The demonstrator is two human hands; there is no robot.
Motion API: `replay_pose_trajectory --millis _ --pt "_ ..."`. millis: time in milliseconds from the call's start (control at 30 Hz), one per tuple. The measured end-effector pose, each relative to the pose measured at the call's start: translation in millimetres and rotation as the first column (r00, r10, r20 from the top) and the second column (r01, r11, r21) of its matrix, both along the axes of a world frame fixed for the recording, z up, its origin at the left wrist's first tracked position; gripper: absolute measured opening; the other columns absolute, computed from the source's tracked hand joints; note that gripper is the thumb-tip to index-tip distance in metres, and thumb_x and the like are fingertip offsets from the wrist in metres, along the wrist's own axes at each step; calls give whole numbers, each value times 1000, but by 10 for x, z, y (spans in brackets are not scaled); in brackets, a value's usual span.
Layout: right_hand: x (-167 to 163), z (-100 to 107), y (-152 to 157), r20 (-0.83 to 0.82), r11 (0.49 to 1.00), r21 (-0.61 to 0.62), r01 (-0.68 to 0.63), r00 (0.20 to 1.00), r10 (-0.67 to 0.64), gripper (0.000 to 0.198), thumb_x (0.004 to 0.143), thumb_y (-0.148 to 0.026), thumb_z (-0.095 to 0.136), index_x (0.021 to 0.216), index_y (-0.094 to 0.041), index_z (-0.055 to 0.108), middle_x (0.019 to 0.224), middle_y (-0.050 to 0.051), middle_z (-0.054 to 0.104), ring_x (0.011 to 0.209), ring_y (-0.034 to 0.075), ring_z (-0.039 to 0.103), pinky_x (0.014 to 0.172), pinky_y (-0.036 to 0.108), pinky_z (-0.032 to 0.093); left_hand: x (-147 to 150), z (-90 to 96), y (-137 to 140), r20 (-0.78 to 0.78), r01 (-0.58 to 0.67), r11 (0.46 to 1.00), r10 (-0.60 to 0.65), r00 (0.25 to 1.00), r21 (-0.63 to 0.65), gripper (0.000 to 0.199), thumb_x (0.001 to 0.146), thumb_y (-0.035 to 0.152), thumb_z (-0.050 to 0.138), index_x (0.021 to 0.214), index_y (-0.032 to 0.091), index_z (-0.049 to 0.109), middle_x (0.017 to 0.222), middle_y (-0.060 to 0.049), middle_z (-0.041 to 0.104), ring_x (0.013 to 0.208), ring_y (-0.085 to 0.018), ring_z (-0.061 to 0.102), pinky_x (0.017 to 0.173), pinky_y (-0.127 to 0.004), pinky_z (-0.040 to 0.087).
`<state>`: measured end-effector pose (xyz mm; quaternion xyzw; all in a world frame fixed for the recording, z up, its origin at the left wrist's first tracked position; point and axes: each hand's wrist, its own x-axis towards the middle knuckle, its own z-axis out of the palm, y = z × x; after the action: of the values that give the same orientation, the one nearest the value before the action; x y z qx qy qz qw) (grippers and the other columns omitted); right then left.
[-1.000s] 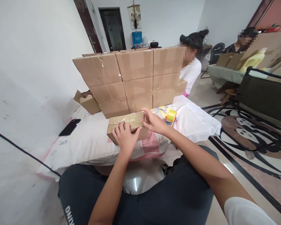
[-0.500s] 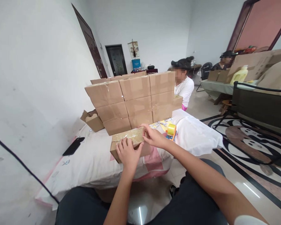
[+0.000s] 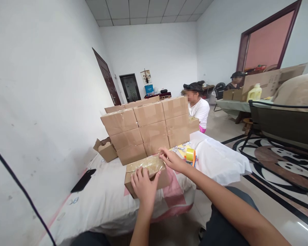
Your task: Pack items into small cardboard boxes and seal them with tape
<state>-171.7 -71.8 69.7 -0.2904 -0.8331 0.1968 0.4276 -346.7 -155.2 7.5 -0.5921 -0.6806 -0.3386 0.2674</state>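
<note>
Item, as I am viewing it remotely: one carton [image 3: 155, 165], lying at twelve from the left hand [image 3: 144, 184] and eight from the right hand [image 3: 170, 159], long axis running roughly nine to three. Left: nearer its middle, resting with fingers spread wide. Right: holding fingers narrow at the two-o'clock corner; whether they are pinching anything, I am not managing to tell. Tape dispenser [image 3: 190, 155]: sitting at three from the right.

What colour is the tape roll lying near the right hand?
The tape roll is yellow; the head view shows it best.
</note>
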Motion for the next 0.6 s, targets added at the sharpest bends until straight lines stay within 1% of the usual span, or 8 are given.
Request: replay_pose_trajectory --millis 67,167,233,300,367,400,467,600 --pt "-33 -14 13 -76 999 -23 -38 996 36 30 98 -24 46 127 -23 50 100 5 68 90 17 64 80 30 47 -1 -12 -10 8 8 1000 -8 1000 11 52 86 65 59 104 16 67 124 -19 66 119 -38 56 108 -54 35" --pt "-74 -26 25 -186 991 -76 -109 978 93 35 96 -24 49 131 -22 46 92 2 67 84 16 63 75 28 47 -4 -23 -16 22 21 1000 -22 1000 19 52 86 65 57 104 17 67 124 -18 66 121 -37 55 109 -54 34" --pt "-90 -14 31 -225 986 -97 -137 968 112 36 95 -25 51 131 -22 46 87 1 67 79 15 63 73 27 46 -6 -28 -12 33 31 999 -32 999 21 51 87 65 57 103 18 67 124 -19 66 121 -37 55 110 -54 34" --pt "-101 17 37 -235 985 -109 -132 966 103 28 94 -27 54 121 -21 53 82 0 68 75 14 61 70 26 44 -8 -35 -5 41 35 999 -36 999 26 52 86 65 57 104 18 67 125 -19 66 121 -37 55 110 -54 34" --pt "-115 60 48 -250 985 -130 -112 965 76 16 93 -30 55 105 -20 60 78 0 68 71 13 59 67 26 42 -8 -44 2 37 30 999 -31 999 26 53 86 66 58 104 17 67 125 -19 66 121 -37 55 110 -54 34" --pt "-125 82 58 -259 985 -141 -102 964 63 14 92 -31 56 97 -19 62 75 -1 67 68 13 58 65 25 41 -8 -48 4 33 24 999 -25 999 25 53 86 66 58 104 17 67 125 -19 66 120 -37 55 110 -54 34" --pt "-153 119 92 -276 984 -154 -94 960 48 15 90 -33 58 87 -18 63 71 -1 63 65 12 54 62 24 39 -6 -54 5 28 16 1000 -17 999 24 55 85 67 58 106 16 67 125 -19 66 120 -37 55 110 -54 34" --pt "-230 150 214 -272 985 -162 -61 962 15 16 87 -32 60 81 -18 65 72 -1 60 65 12 50 62 24 37 -2 -40 -4 51 23 1000 -24 998 11 55 85 67 58 105 17 67 126 -18 65 121 -38 54 110 -54 33"
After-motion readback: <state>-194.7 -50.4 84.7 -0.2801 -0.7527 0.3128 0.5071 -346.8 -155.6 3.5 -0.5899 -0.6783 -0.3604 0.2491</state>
